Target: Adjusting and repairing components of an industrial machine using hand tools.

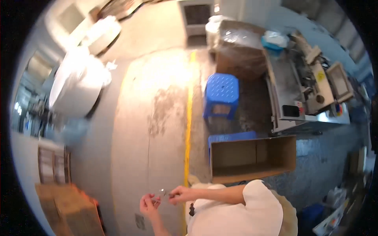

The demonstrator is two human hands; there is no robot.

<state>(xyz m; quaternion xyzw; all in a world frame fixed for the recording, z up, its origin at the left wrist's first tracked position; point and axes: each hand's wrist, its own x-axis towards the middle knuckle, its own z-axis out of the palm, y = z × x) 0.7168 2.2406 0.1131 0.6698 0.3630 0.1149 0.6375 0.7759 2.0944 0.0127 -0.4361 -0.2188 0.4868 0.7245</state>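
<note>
Only the head camera here, looking down at a workshop floor. Both hands are low in the frame, pretty close together: the left hand (149,204) is turned palm-up with fingers curled around something tiny, and the right hand (179,194) is reaching across with its fingertips pinched on a small metal piece (162,192) that sits right between the two hands. It's too small and blurry to say what it actually is, maybe a clip or bit of wire. Looks to me like a fiddly middle stage, fitting or separating two little parts, so whatever comes next will want steady fingers and a firm pinch so nothing drops onto the concrete floor (157,102). Around them: an open cardboard box (252,159) just ahead of the right arm, a blue plastic stool (221,94) beyond it, a yellow floor line (189,118) running past the hands, and a metal machine (303,94) off to the right.
</note>
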